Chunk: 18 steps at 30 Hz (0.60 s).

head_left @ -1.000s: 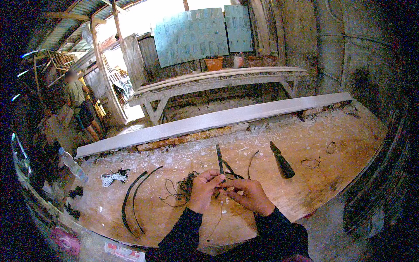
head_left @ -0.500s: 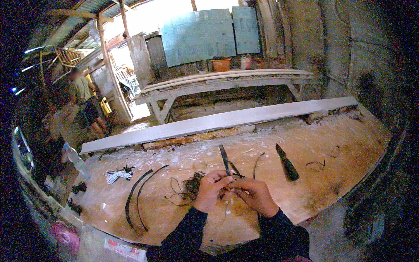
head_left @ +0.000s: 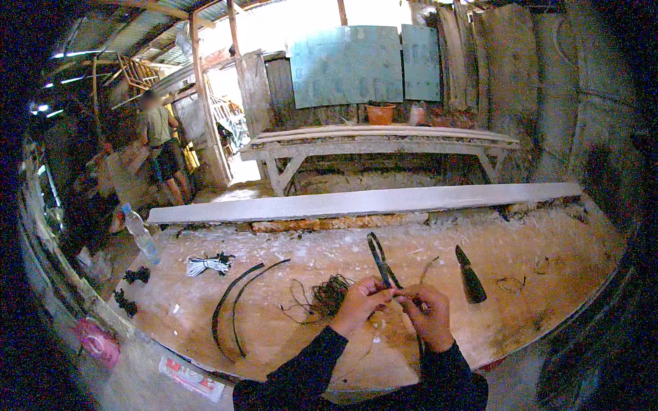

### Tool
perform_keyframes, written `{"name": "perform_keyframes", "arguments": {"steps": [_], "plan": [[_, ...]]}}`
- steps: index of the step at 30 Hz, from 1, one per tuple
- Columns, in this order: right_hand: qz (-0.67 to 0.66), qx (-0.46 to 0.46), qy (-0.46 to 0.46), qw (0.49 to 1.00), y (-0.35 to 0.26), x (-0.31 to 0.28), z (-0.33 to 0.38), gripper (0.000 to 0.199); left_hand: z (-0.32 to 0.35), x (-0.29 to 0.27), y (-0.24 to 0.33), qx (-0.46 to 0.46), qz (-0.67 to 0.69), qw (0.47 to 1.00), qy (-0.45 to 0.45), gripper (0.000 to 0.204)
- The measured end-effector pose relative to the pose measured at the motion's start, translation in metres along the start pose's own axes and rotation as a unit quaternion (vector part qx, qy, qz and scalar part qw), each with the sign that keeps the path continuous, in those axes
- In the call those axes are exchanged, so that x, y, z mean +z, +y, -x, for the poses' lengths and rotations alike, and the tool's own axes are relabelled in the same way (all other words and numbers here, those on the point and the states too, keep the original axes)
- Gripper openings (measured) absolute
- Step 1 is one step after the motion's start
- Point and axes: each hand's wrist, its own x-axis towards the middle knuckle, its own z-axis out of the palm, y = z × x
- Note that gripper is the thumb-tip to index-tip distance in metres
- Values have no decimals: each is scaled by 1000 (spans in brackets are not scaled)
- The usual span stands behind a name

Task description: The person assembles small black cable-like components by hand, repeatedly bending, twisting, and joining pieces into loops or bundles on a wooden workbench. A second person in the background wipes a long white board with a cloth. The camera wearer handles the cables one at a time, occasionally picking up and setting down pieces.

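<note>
I had both hands together over the wooden workbench (head_left: 548, 288), fingertips meeting. My left hand (head_left: 362, 301) was pinched shut around the handles of a pair of dark pliers (head_left: 381, 262), whose jaws pointed away from me, up past the knuckles. My right hand (head_left: 428, 314) was closed just beside it, thumb and forefinger nipping what looked like a thin strand of wire; it was too fine for me to be sure. A tangle of dark wire (head_left: 327, 296) lay just left of my left hand, two curved black strips (head_left: 236, 308) farther left. A dark-handled knife (head_left: 470, 277) lay right of my right hand.
</note>
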Motion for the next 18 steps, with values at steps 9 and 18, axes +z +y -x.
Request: {"name": "perform_keyframes", "arguments": {"steps": [9, 18], "plan": [[-27, 65, 54, 996, 3, 0, 0, 4, 4, 4, 0, -33, 7, 999, -30, 15], [-83, 107, 39, 990, 16, 2, 2, 2, 7, 10, 3, 18, -23, 999, -37, 17]]}}
